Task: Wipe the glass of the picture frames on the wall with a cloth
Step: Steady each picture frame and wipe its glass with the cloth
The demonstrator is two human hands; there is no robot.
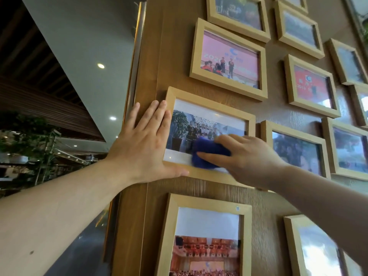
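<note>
Wood-panelled wall (pixel 266 108); blurred blue cloth (pixel 209 152) under right hand (pixel 245 156), left hand (pixel 143 144) fingers spread flat.

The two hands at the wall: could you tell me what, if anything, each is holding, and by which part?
The right hand presses a bunched blue cloth from its right side against the glass. The left hand grips nothing, lying flat on the frame's left edge.
</note>
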